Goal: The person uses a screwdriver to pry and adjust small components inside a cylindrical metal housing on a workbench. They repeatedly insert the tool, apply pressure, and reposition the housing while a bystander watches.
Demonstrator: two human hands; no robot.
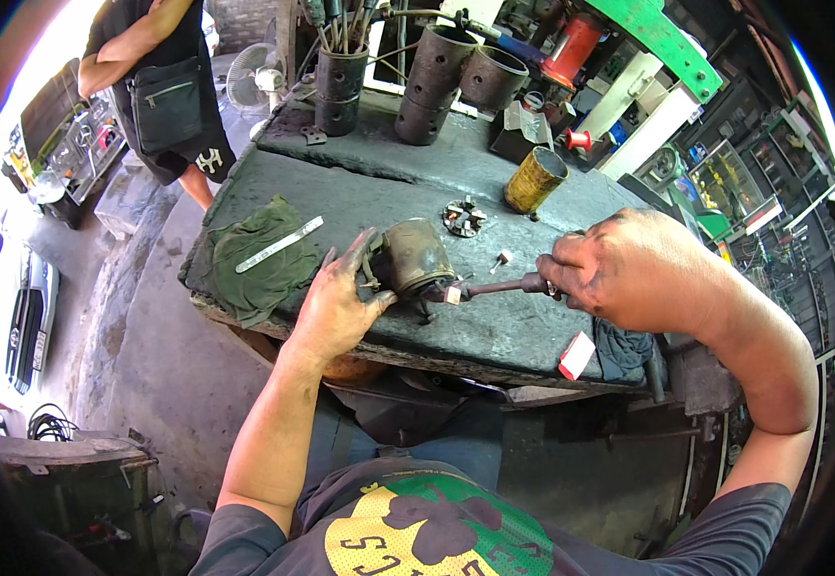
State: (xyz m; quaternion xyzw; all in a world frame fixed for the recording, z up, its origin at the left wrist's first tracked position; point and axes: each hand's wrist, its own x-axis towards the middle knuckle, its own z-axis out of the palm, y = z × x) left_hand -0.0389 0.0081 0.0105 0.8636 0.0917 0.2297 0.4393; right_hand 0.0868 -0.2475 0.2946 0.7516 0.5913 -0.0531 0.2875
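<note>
our left hand (341,298) is at the left end of a grimy cylindrical metal housing (417,253), thumb and fingers spread wide against it; we cannot tell how firmly it grips. the housing lies on the dark, worn workbench (379,197), near its front edge. our right hand (609,264) is closed around the dark handle of a long-shafted tool (499,287), which points left, its tip by the housing's lower right edge. a small pale block (453,296) sits there too; we cannot make out whether the tip touches it.

just beyond the shaft lies a small pale block with a lead (504,258), and farther back a round brush holder (455,229) and a stained yellow can (533,187). to our left, a white strip (280,244) rests on a crumpled green cloth (262,278). to our right, a red-and-white box (578,356) lies beside a dark rag (623,348).
</note>
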